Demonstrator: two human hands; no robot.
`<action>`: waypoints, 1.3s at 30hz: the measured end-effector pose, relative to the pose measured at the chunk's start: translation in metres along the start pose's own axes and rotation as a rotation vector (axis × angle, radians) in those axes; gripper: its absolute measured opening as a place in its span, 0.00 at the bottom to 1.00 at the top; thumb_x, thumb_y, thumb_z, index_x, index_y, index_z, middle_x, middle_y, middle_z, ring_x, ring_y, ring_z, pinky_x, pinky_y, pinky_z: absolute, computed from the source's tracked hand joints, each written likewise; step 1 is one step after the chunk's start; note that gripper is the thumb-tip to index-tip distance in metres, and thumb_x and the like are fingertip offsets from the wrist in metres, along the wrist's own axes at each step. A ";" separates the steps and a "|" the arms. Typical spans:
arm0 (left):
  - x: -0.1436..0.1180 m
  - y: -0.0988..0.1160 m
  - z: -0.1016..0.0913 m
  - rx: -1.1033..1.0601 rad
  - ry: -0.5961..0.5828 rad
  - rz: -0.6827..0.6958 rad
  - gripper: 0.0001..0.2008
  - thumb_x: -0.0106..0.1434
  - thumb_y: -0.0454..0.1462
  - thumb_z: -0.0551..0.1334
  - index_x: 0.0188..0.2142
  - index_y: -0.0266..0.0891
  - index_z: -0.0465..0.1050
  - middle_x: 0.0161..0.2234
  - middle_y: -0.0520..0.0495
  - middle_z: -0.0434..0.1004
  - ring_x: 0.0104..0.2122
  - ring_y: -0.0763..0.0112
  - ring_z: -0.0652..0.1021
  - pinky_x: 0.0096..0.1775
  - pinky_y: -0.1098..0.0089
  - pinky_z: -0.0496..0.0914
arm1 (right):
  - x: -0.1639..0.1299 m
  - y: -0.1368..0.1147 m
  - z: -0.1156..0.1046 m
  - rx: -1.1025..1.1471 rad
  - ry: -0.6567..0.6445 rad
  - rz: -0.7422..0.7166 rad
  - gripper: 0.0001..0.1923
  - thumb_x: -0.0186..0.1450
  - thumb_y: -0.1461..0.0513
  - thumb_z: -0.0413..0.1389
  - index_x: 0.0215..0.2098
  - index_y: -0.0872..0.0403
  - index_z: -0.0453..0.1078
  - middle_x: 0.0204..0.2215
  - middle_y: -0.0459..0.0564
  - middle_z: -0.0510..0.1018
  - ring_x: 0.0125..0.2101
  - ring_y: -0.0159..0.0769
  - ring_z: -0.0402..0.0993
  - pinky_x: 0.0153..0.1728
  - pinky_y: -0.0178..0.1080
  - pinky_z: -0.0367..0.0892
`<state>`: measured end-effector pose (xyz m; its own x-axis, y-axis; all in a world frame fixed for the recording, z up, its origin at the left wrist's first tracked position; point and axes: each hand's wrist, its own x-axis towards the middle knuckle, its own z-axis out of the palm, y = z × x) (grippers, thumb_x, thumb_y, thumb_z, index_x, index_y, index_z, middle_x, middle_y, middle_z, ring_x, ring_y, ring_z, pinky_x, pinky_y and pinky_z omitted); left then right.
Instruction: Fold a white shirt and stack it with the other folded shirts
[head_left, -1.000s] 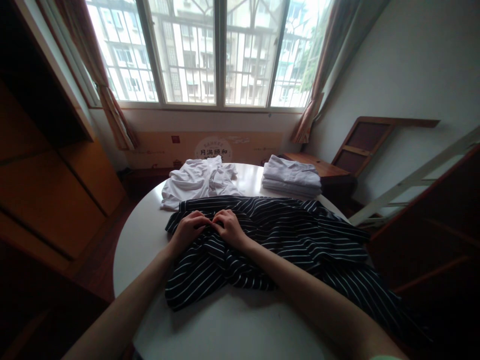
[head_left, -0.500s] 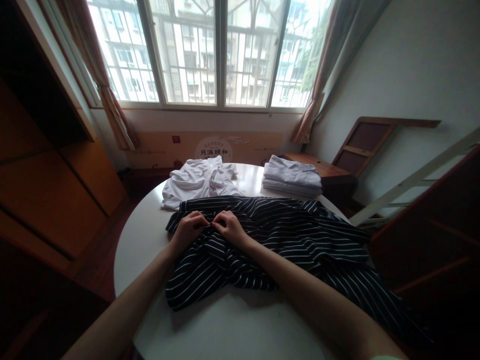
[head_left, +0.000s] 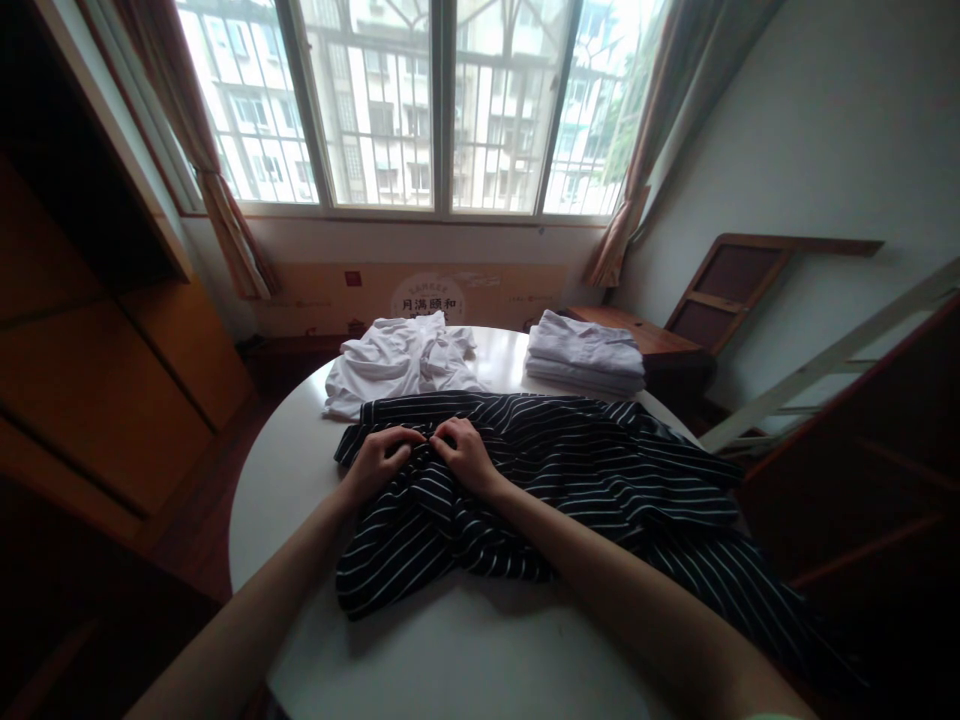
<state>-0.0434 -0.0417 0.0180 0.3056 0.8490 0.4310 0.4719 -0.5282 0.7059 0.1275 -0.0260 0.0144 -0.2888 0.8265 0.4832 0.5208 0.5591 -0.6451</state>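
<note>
Bare white table (head_left: 465,650): open passage along near edge and left rim. Far side occupied: crumpled white garment (head_left: 397,365), folded white stack (head_left: 585,360); gap between them.

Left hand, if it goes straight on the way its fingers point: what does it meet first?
The left hand points inward across the striped shirt; it would likely meet the right hand's fingertips first, since they nearly touch, though depth is unclear.

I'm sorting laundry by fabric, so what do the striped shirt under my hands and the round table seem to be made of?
The striped shirt looks like thin woven cloth, perhaps cotton or a blend: matte, it creases softly and bunches where the left hand and right hand pinch it. The table looks like smooth white laminate or painted board, with a faint sheen from the window light.
</note>
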 end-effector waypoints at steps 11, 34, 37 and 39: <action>0.002 -0.006 0.005 -0.020 0.048 -0.029 0.09 0.53 0.40 0.62 0.32 0.36 0.72 0.31 0.47 0.76 0.32 0.69 0.75 0.37 0.68 0.70 | -0.002 0.000 0.000 0.037 0.012 -0.030 0.03 0.56 0.66 0.57 0.24 0.55 0.68 0.29 0.47 0.71 0.35 0.35 0.65 0.41 0.39 0.60; 0.001 -0.007 0.003 0.058 0.096 0.012 0.07 0.55 0.38 0.59 0.32 0.37 0.71 0.32 0.47 0.74 0.33 0.69 0.74 0.36 0.68 0.68 | -0.002 0.001 0.001 0.047 -0.009 -0.056 0.07 0.58 0.70 0.52 0.27 0.55 0.69 0.31 0.49 0.72 0.36 0.35 0.65 0.42 0.39 0.60; 0.002 -0.002 0.001 0.068 0.133 -0.043 0.09 0.57 0.39 0.56 0.34 0.37 0.69 0.32 0.48 0.74 0.32 0.70 0.74 0.36 0.69 0.68 | -0.003 0.001 0.002 0.022 0.044 -0.067 0.07 0.58 0.70 0.51 0.30 0.54 0.69 0.31 0.49 0.71 0.36 0.35 0.65 0.41 0.39 0.60; 0.002 0.000 -0.001 0.047 0.118 -0.090 0.11 0.59 0.41 0.54 0.38 0.37 0.67 0.31 0.50 0.73 0.30 0.71 0.73 0.34 0.71 0.67 | -0.004 0.001 0.002 0.002 0.064 -0.075 0.07 0.59 0.69 0.50 0.32 0.54 0.69 0.32 0.48 0.71 0.37 0.36 0.64 0.42 0.39 0.60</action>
<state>-0.0437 -0.0397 0.0190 0.1621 0.8872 0.4321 0.5323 -0.4473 0.7187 0.1273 -0.0288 0.0106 -0.2748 0.7766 0.5670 0.4980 0.6194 -0.6070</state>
